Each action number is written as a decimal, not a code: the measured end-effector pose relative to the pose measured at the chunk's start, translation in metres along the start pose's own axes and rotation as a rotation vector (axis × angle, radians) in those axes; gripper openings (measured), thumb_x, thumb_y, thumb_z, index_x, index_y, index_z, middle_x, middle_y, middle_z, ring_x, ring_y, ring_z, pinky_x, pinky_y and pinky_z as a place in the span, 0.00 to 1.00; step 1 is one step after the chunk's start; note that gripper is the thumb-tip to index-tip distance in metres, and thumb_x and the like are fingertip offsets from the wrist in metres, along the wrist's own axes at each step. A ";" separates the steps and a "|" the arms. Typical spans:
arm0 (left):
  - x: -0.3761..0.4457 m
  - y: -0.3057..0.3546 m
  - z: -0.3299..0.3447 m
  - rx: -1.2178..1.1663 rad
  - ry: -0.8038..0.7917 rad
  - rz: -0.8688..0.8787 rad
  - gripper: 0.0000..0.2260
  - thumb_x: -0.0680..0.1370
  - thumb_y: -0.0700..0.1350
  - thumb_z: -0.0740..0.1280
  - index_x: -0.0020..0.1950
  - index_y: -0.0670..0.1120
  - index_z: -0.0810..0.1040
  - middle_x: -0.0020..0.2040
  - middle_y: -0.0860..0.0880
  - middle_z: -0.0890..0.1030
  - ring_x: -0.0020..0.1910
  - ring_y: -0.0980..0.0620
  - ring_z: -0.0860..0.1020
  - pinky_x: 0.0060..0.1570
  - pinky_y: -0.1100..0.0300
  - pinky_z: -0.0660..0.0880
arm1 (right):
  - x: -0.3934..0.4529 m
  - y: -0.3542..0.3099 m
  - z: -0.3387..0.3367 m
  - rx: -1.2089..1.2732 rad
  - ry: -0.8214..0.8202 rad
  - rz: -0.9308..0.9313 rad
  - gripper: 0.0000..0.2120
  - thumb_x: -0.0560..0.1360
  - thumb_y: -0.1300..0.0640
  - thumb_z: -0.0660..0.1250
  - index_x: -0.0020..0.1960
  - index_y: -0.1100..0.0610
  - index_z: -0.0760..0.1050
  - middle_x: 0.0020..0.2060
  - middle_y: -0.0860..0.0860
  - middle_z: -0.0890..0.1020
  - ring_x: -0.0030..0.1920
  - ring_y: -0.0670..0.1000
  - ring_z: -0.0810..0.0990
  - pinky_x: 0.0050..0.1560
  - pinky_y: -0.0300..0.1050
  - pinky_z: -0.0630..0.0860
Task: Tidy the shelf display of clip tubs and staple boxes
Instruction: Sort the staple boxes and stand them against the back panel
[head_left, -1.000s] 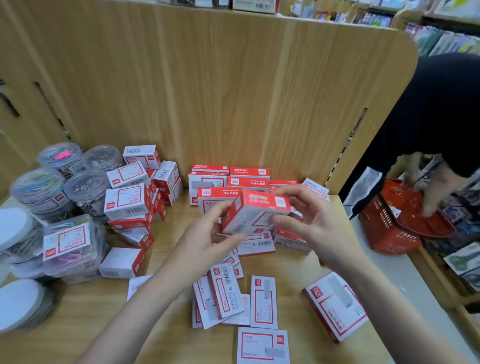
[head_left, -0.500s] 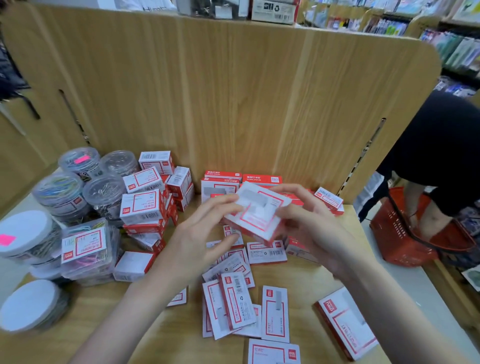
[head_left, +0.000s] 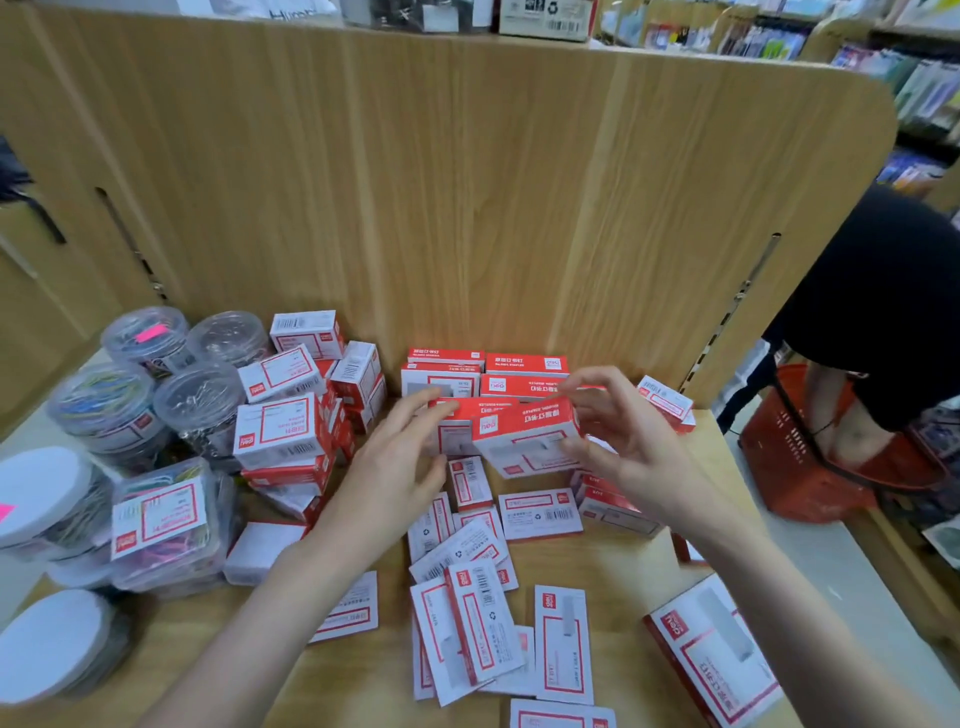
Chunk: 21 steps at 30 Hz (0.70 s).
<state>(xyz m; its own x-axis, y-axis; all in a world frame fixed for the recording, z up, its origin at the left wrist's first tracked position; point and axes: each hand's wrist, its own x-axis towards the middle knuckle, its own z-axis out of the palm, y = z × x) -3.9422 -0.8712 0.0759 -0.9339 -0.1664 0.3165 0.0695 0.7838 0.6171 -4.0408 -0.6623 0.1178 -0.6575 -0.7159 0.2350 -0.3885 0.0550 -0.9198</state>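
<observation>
Red-and-white staple box (head_left: 524, 439) sits mid-air just in front of the back stack (head_left: 485, 374), tilted, long axis running left-right across the view, red top face up and toward the back panel (head_left: 467, 182). Right hand (head_left: 623, 441) pinches it at its right end: thumb low on the white front face, fingers (head_left: 576, 382) curled over the top edge. Left hand (head_left: 400, 457) is at the box's left end, fingers straight and relaxed, tips touching or just short of the box; blur there, cannot tell which. It grips nothing.

Key relation: the stack lies straight behind the box, away from the person, and its boxes share the same left-right axis. Judgement: the next move is a short push back and down onto the front row, right hand carrying, left hand steadying the end. The right hand is the nearer and the only real hold.

Loose flat boxes (head_left: 483, 634) lie scattered on the shelf (head_left: 337, 686) near the wrists, some overlapping. Messy box pile (head_left: 291, 415) stands left of the stack, clip tubs (head_left: 197, 400) further left.

Hidden: the held box covers the front row below it, so the free slot cannot be seen. Left tubs blurred, labels unreadable. Bottom box cut off by the frame edge. Another person with a red basket (head_left: 810, 467) stands at far right, partly cut off.
</observation>
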 end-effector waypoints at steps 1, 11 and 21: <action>0.001 0.000 -0.001 -0.009 -0.010 0.020 0.23 0.73 0.33 0.65 0.67 0.45 0.70 0.67 0.55 0.65 0.60 0.55 0.72 0.63 0.55 0.69 | 0.001 0.001 0.001 0.025 0.027 0.000 0.14 0.74 0.67 0.65 0.54 0.53 0.68 0.50 0.51 0.80 0.50 0.47 0.79 0.51 0.40 0.75; 0.001 -0.005 0.002 -0.282 0.093 -0.097 0.20 0.73 0.37 0.68 0.64 0.48 0.69 0.62 0.58 0.68 0.59 0.66 0.71 0.59 0.71 0.68 | 0.008 0.026 0.016 -0.265 0.164 -0.011 0.20 0.68 0.59 0.71 0.49 0.37 0.68 0.52 0.39 0.78 0.55 0.42 0.77 0.57 0.39 0.74; -0.026 -0.005 0.010 0.115 -0.378 0.069 0.28 0.72 0.69 0.44 0.67 0.63 0.67 0.64 0.67 0.61 0.67 0.63 0.56 0.64 0.61 0.56 | 0.006 0.028 0.019 -0.279 0.225 -0.022 0.19 0.69 0.62 0.73 0.48 0.42 0.69 0.51 0.43 0.79 0.53 0.46 0.78 0.54 0.50 0.76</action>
<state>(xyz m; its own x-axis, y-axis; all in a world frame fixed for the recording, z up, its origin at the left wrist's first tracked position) -3.9216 -0.8647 0.0572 -0.9931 0.1039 0.0542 0.1170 0.8506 0.5126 -4.0435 -0.6779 0.0876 -0.7607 -0.5495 0.3455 -0.5450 0.2515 -0.7998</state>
